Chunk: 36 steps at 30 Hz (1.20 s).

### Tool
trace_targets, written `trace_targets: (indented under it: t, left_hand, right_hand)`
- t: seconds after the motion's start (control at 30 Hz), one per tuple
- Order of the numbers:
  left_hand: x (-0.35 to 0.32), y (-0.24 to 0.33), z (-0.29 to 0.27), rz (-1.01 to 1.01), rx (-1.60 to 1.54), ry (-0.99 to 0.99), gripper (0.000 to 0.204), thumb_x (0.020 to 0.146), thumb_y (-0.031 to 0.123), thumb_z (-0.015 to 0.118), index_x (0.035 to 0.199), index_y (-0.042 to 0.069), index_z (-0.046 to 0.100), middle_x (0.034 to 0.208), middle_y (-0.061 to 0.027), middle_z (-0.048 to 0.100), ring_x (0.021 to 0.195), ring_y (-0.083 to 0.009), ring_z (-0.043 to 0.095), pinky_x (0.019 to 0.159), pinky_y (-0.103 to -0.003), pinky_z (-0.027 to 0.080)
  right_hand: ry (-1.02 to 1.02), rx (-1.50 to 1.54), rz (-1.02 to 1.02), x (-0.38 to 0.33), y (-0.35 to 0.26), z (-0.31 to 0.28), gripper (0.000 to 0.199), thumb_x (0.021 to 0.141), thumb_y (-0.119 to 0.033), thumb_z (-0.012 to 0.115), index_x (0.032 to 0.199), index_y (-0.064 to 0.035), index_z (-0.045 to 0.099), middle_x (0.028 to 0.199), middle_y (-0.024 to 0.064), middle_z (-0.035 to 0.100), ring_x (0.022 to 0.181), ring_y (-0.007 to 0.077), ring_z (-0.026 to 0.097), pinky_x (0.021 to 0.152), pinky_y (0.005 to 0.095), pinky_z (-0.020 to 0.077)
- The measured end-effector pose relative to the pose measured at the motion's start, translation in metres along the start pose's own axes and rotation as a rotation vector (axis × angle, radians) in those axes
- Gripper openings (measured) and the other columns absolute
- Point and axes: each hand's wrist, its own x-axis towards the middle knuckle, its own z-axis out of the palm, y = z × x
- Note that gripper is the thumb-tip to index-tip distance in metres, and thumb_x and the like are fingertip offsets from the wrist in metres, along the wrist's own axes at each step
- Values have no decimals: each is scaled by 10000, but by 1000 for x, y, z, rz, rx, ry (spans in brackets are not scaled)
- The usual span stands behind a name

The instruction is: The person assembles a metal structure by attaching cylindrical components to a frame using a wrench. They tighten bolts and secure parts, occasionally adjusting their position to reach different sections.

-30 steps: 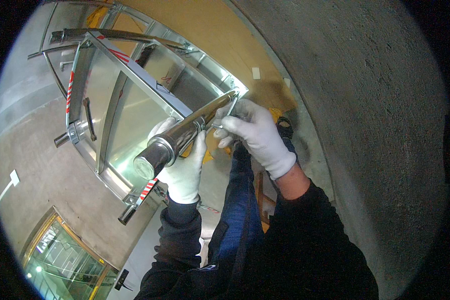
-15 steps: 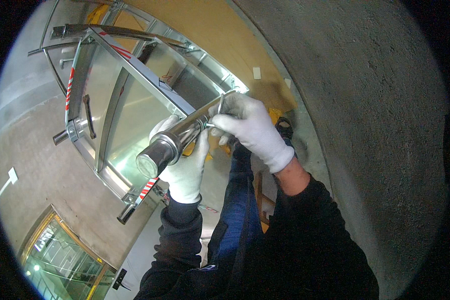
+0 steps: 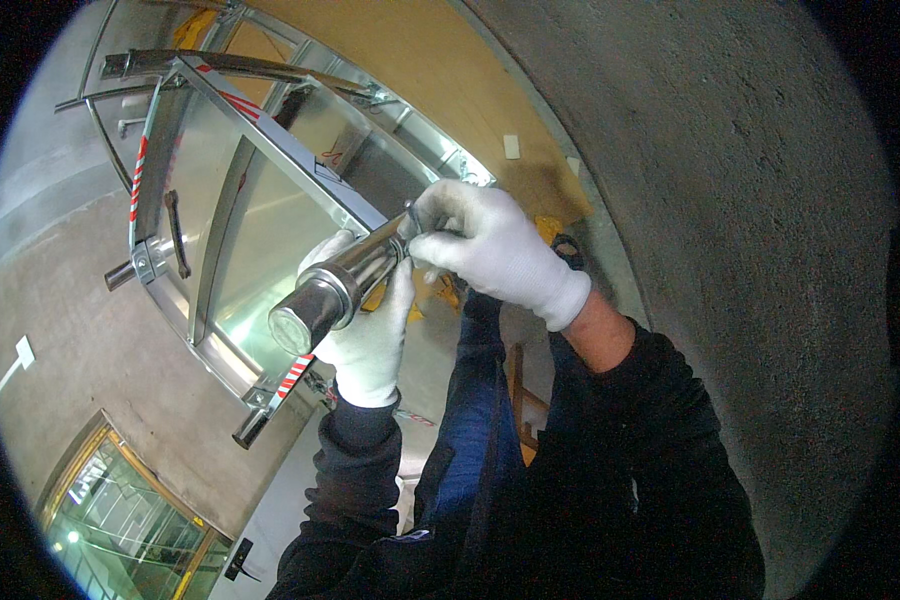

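A shiny metal tube [image 3: 310, 312] with a closed round end and a raised collar slants toward me from the metal frame [image 3: 280, 148]. My left hand [image 3: 365, 352], in a white glove, is closed round it from below, its thumb along the near side. My right hand [image 3: 495, 248], also gloved in white, pinches a slim metal rod [image 3: 411, 214] against the tube's side, beyond the collar. Only the rod's upper end shows past the fingers; its other end is hidden. Under my right fingertips, the contact with the tube is partly covered.
A dark wrench [image 3: 177, 235] hangs or lies by the frame's left panel. Red-and-white striped tape [image 3: 296, 375] marks the frame's edges. A rough grey wall [image 3: 750, 200] rises at the right. At lower left is a yellow-edged window [image 3: 130, 500]. My legs [image 3: 475, 430] are below.
My right hand has shifted slightly left and turned at the tube. The rod now tilts differently, its upper end lower and farther left. My left hand has stayed round the tube.
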Motion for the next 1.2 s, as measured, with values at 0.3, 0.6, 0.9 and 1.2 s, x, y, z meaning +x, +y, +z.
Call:
trace_targets:
  t: [0.3,0.6,0.9,1.2]
  left_hand:
    - [3,-1,-3,-1,-56,-51,548,667,-6,813,1144,-18,542,1096,-147,579,996,-245,612,876,-337,511]
    - [1,-2,-3,-50,-77,-56,549,657,-20,808,1138,-23,543,1083,-140,583,989,-238,614,879,-330,513]
    - [1,-1,-3,-35,-38,-29,532,656,-21,809,1125,-35,559,1078,-150,595,988,-238,618,868,-328,517]
    - [1,-6,-5,-3,-36,-66,551,654,-32,816,1138,-27,553,1075,-144,596,973,-233,630,849,-321,535]
  right_hand:
    - [-49,-669,-688,2,16,-8,136,764,-64,662,900,-71,654,889,82,623,785,254,638,693,329,527]
    - [-21,-1053,-600,-12,-2,-2,116,765,-136,654,881,-133,648,765,32,621,702,214,652,589,348,508]
    - [53,-327,-234,-21,2,9,197,830,-125,629,988,-9,655,850,138,679,757,182,673,699,287,516]
    - [175,26,110,-19,2,23,208,836,-136,665,970,19,625,838,68,666,762,105,625,710,277,515]
